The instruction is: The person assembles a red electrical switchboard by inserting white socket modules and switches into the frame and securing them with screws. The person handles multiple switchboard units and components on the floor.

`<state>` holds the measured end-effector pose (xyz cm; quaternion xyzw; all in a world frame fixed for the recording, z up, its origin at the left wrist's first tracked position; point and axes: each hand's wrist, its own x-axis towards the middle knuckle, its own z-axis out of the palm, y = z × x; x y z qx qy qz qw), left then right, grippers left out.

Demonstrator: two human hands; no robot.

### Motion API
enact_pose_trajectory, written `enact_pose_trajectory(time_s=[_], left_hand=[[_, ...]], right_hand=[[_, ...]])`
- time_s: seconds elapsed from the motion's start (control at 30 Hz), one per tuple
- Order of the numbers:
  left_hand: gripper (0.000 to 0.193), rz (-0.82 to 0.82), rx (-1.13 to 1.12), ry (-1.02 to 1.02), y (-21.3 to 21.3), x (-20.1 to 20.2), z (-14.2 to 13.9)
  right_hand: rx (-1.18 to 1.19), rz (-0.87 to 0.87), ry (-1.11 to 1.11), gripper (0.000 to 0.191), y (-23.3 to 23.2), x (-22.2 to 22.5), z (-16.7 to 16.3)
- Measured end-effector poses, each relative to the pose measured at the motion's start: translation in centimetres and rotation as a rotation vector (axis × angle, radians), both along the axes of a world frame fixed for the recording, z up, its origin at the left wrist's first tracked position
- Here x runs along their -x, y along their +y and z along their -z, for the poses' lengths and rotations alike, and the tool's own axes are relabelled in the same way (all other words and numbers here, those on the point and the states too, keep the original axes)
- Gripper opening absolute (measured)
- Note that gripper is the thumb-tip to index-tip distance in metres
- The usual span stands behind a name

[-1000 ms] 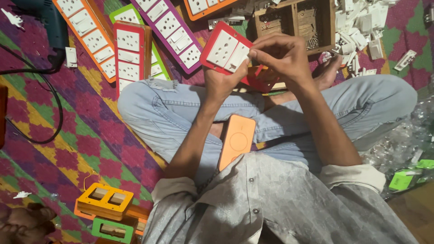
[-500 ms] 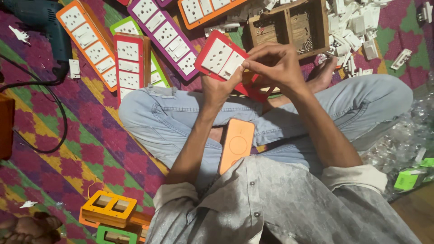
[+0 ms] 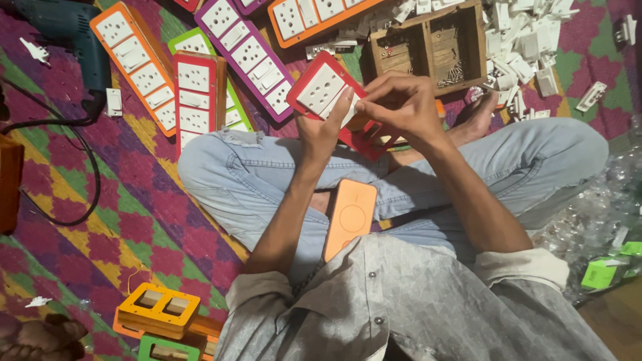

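I sit cross-legged in light jeans and hold a red switch board panel [image 3: 319, 88] with white sockets above my knees. My left hand [image 3: 322, 131] grips its lower edge from below. My right hand [image 3: 400, 105] pinches a white switch piece at the panel's right side, fingers curled over it. An orange flat phone-like device [image 3: 350, 218] lies in my lap between my forearms.
Several finished panels in orange [image 3: 135, 65], red [image 3: 196, 100], purple [image 3: 249, 52] and green lie on the patterned mat ahead. A wooden box [image 3: 428, 49] with screws and a heap of white switch parts [image 3: 535, 40] sit at the upper right. A blue drill [image 3: 67, 33] lies upper left; empty frames [image 3: 159, 310] at lower left.
The view has shifted slightly, so the panel and hands sit a little lower in the frame. Both hands keep their hold on the red panel.
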<state>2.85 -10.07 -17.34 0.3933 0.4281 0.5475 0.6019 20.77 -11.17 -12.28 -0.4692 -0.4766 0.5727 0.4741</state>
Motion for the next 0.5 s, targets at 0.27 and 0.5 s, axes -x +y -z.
enact_pose_trajectory(time_s=[0.27, 0.5], left_hand=[[0.021, -0.099, -0.012, 0.032, 0.2, -0.2, 0.0], [0.019, -0.109, -0.035, 0.054, 0.2, -0.2, 0.3]], right_hand=[[-0.070, -0.030, -0.086, 0.007, 0.0, 0.3, 1.0], [-0.060, 0.032, -0.036, 0.007, -0.4, 0.7, 1.7]])
